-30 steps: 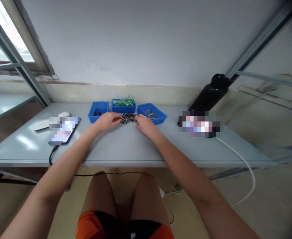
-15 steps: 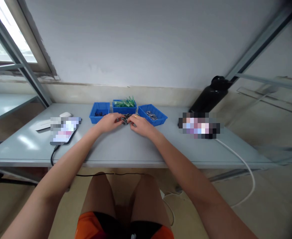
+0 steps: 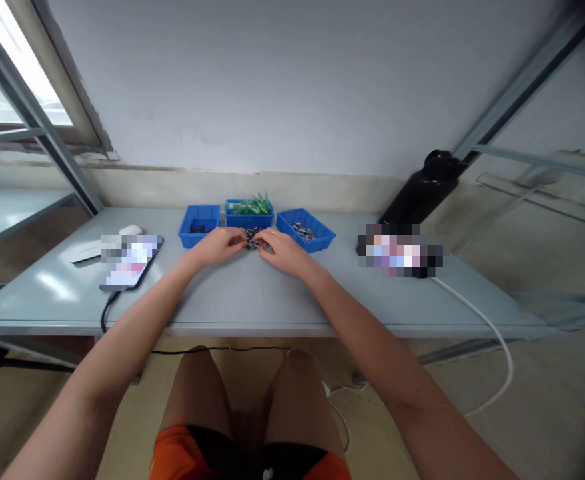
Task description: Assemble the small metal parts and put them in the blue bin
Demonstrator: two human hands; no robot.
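Observation:
Over a small heap of dark and silvery pieces on the table, my two hands meet almost fingertip to fingertip. My left hand comes in from the left with its thumb and fingers pinched together. From the right, my right hand, wearing a ring, is pinched in the same way. Something thin and shiny shows between the fingertips, too small to name. Behind the heap stand three blue bins: the left bin with small dark parts, the middle bin with green slender pieces, the right bin with thin metal pieces.
At left lie a phone on a black cable and a white rounded object. A blurred-out device with a white cable and a tall black bottle are at right. The wall rises behind the table.
My fingertips have drawn closer together at the heap, and both hands are now pinched over it. The bins have stayed in place.

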